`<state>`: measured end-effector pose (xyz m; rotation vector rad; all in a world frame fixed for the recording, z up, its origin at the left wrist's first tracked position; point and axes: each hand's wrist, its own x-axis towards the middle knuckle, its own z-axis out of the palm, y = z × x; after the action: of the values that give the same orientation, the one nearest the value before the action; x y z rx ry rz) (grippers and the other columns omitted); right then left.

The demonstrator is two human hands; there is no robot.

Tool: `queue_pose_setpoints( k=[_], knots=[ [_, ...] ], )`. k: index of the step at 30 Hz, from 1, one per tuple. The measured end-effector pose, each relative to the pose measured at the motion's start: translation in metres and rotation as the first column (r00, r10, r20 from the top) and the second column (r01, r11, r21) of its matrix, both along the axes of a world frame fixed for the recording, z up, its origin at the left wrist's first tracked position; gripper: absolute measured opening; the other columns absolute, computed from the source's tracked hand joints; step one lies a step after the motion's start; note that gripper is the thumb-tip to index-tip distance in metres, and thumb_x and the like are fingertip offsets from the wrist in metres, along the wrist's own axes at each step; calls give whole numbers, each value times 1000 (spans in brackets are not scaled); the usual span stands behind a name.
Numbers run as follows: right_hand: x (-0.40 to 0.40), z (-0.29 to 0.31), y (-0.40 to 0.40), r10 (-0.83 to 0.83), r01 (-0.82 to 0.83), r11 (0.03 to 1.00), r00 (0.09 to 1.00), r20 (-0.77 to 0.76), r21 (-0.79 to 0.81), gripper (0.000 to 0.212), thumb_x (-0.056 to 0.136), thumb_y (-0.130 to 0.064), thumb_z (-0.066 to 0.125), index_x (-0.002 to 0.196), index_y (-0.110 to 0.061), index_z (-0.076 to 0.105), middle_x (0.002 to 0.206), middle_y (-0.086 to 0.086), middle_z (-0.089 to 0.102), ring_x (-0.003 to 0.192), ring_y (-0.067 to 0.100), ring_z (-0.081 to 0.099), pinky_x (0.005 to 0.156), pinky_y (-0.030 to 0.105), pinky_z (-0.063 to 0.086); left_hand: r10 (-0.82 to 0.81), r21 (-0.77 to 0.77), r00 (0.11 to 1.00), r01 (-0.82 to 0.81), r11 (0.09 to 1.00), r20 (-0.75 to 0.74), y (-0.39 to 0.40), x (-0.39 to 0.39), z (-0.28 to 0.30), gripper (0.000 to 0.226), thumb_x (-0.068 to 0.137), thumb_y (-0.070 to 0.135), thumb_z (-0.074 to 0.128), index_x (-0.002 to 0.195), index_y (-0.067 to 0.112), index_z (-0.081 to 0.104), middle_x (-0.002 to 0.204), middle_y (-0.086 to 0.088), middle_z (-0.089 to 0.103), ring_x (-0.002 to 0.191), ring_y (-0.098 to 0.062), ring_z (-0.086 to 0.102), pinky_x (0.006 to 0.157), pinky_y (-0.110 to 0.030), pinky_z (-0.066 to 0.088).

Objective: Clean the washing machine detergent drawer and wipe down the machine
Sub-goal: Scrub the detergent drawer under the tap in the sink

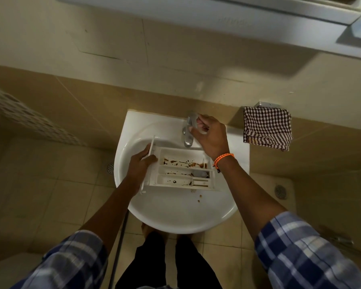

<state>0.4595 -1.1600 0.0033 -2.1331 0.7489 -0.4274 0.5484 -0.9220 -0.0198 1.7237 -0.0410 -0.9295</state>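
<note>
A white detergent drawer point(181, 170) with brown stains in its compartments lies across the white sink basin point(175, 215). My left hand point(141, 163) grips the drawer's front panel at its left end. My right hand point(212, 135) curls around the chrome tap point(189, 130) at the back of the sink, fingers on its handle. The spout sits just above the drawer's far edge. No water is visible.
A brown and white checked cloth point(267, 128) hangs from a wall holder right of the sink. Brown drips mark the basin near the drawer. Floor drains point(280, 191) lie either side of the sink. A white cabinet point(217, 17) hangs overhead.
</note>
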Motion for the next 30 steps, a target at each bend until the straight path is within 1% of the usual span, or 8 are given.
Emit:
queue_pose_setpoints(
  k=[3, 8, 11, 13, 15, 18, 25, 30],
  knots=[
    [1, 0, -3, 0, 0, 1000, 1000, 1, 20, 39, 90, -20, 79, 127, -9, 71, 101, 0, 68, 89, 8, 62, 81, 15, 50, -12, 1, 1000, 12, 1000, 8, -1, 1, -3, 41, 105, 14, 60, 144, 22, 68, 112, 2, 80, 104, -23, 74, 77, -28, 58],
    [-1, 0, 1, -18, 18, 999, 1000, -4, 27, 41, 91, -23, 77, 131, -14, 70, 109, -1, 72, 97, 11, 67, 87, 22, 57, -11, -17, 1000, 11, 1000, 21, -3, 3, -3, 43, 105, 13, 60, 144, 26, 68, 114, 3, 79, 99, -16, 73, 73, -23, 57],
    [-1, 1, 3, -24, 24, 1000, 1000, 0, 4, 29, 91, -21, 74, 119, -13, 73, 89, -4, 64, 82, 11, 60, 82, 38, 59, -3, -16, 1000, 3, 1000, 10, -3, 5, -8, 43, 104, 13, 61, 145, 23, 68, 117, -2, 80, 105, -23, 74, 82, -32, 61],
    [-1, 0, 1, -19, 19, 1000, 1000, -2, 4, 23, 92, -20, 73, 113, -12, 72, 80, -13, 54, 75, 6, 52, 80, 42, 59, -5, -10, 1000, 5, 1000, 10, -2, 5, -11, 43, 104, 14, 62, 145, 22, 68, 118, -2, 80, 107, -25, 75, 88, -39, 63],
    [-2, 3, 3, -31, 30, 998, 1000, 3, 49, 32, 92, -22, 73, 122, -14, 72, 89, -16, 61, 83, 3, 59, 86, 39, 60, -8, -7, 1000, 8, 1000, 16, -1, 6, -13, 43, 103, 15, 63, 146, 22, 68, 119, -2, 80, 108, -26, 74, 89, -40, 62],
    [-5, 4, 9, -67, 67, 994, 998, 0, 87, 42, 93, -29, 75, 133, -18, 69, 115, -4, 72, 101, 11, 67, 91, 31, 59, -3, -12, 1000, 3, 1000, 12, -1, 6, -14, 44, 103, 14, 63, 146, 21, 68, 121, -3, 79, 109, -26, 74, 88, -38, 62],
    [-7, 3, 14, -115, 111, 991, 993, 39, 80, 39, 99, -19, 69, 138, -14, 66, 125, 1, 71, 104, 10, 65, 92, 29, 58, -7, -18, 1000, 7, 1000, 24, -1, 6, -10, 44, 104, 13, 61, 147, 21, 67, 115, 4, 80, 101, -16, 75, 75, -22, 60],
    [-12, -2, 13, -154, 149, 977, 988, 22, 152, 53, 94, -38, 75, 143, -22, 63, 130, -7, 72, 112, 4, 69, 97, 25, 57, -2, -22, 1000, 3, 1000, 31, 0, 6, -12, 46, 104, 12, 61, 148, 22, 66, 118, 3, 79, 106, -18, 74, 79, -25, 58]
  ],
)
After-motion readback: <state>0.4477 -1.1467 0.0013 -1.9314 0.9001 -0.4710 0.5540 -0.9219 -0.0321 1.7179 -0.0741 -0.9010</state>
